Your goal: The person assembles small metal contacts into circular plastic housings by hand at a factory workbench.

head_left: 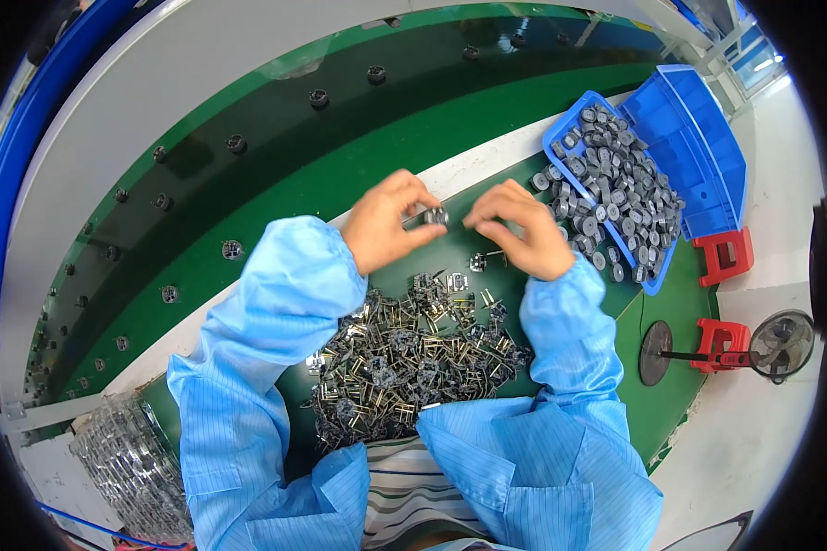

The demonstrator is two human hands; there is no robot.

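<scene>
Metal, head view: one small part [436, 216] pinched in left hand [390, 225]; right hand [524, 230] curled, contents unclear; near it, one loose part [478, 263]; one uncountable heap [404, 367] on green worktop [448, 253], narrow gap to hands, white edge strip [496, 163] just beyond.

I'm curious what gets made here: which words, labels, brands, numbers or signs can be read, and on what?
None can be read.
Grey round parts: any marks are too small.
Small part in the left hand: too small and blurred.
Pile of pronged parts: no legible marks.
Fan: any marking too small.
</scene>
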